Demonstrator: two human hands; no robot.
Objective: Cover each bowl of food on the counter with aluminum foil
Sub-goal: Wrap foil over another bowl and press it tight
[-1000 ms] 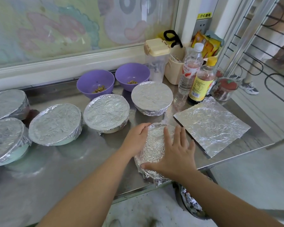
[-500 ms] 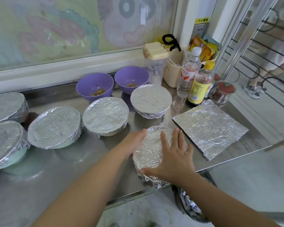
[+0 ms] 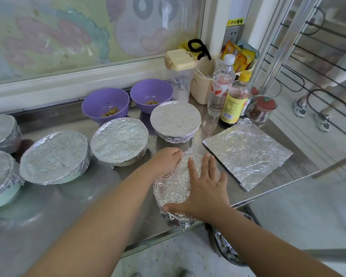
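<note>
Head camera looks down on a steel counter (image 3: 84, 208) below a painted window (image 3: 68, 37). At its front edge sits the foil-wrapped bowl (image 3: 173, 188), left hand (image 3: 165, 160) curled round its far rim, right hand (image 3: 207, 190) spread flat on top. A foil sheet (image 3: 248, 150) lies beside it.

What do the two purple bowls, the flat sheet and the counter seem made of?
Left round purple bowl and right round purple bowl: likely plastic, opaque, soft matte sheen. Flat crinkled silver sheet: aluminium foil, fine creases. Grey counter: probably stainless steel, blurry reflections.
</note>
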